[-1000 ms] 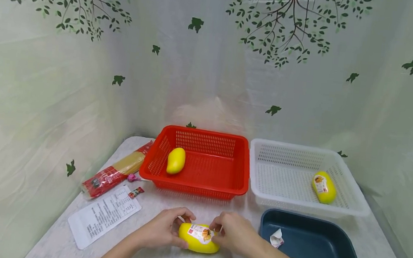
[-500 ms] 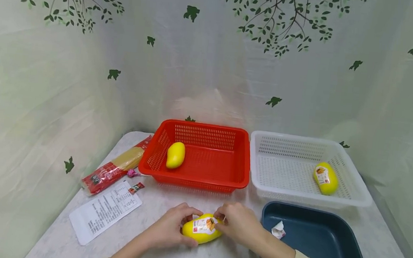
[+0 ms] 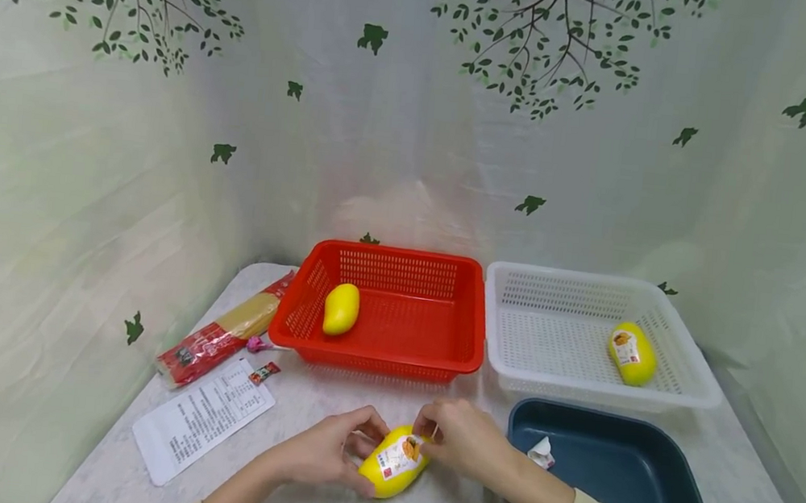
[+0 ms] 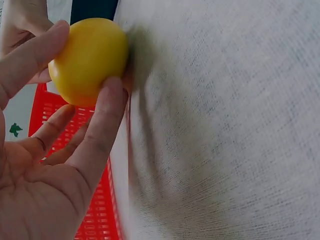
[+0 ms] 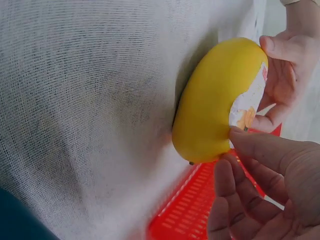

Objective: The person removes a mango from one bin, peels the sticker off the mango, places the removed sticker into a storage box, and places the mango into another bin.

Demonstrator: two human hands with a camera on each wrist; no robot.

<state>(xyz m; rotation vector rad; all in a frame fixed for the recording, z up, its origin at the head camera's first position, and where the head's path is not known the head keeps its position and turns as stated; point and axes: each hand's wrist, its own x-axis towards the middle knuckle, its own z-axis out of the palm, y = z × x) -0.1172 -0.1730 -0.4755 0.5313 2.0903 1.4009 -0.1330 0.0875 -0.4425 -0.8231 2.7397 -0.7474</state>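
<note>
One yellow mango [image 3: 384,482] sits between the left hand [image 3: 325,450] and the right hand [image 3: 465,440], on or just over the table [image 3: 312,395]; we cannot tell quite which. A second ago it lay almost straight across; now we see it slanted, its far end toward the right hand. The left hand grips the near end, thumb on one side and fingers on the other. The right hand's thumb and forefinger come together at the far end of the label [image 3: 395,460], where they seem to pinch its edge. We judge that the turn brings this edge nearer the fingertips, yet most of the label lies against the mango, so it has not come away. Beyond the hands, we find a plain-looking mango [image 3: 341,309] in the red basket [image 3: 410,329], a labelled mango [image 3: 641,370] in the white basket [image 3: 547,342], and a white scrap [image 3: 541,451] in the dark blue tray [image 3: 629,476].
</note>
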